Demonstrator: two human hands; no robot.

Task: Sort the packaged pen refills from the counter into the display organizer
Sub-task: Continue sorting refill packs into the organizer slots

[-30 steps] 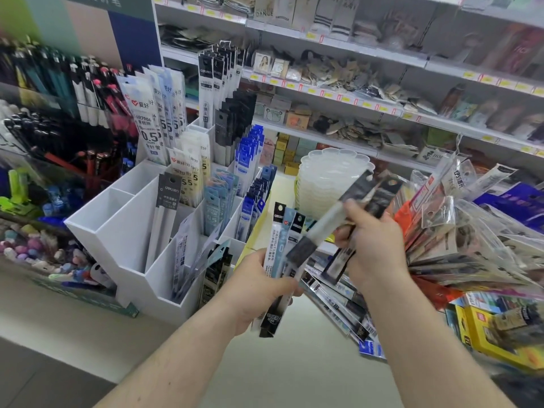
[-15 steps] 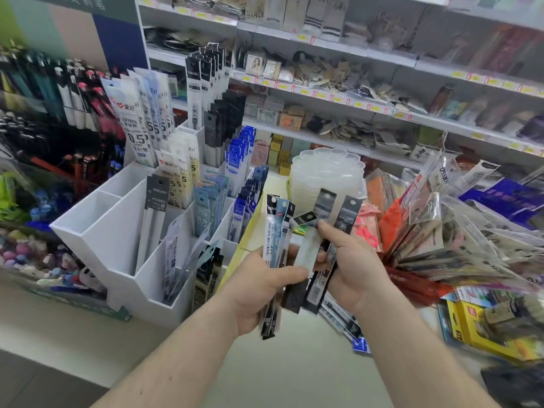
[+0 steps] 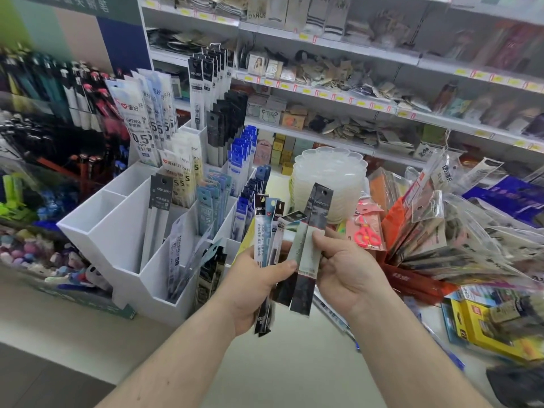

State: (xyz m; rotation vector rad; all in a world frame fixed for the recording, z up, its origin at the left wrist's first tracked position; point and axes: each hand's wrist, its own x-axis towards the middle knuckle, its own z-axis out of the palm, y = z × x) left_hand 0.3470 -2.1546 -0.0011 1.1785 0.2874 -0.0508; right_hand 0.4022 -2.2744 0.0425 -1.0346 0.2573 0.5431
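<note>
**Now: both hands on the refill packs, just right of the organizer**

Your left hand (image 3: 259, 285) grips a fan of refill packs (image 3: 269, 231), thumb curled over their fronts; the lower ends hang below your palm, and small print on them is too blurred to read. Your right hand (image 3: 344, 269) pinches two dark-topped packs (image 3: 309, 245) upright, touching the fan. The white organizer (image 3: 117, 231) stands just left, its front-left compartments bare, rear ones packed. A heap of bagged goods (image 3: 456, 240) crowds the right, running off the picture's edge. Bare counter (image 3: 279, 363) lies beneath your forearms.
</note>
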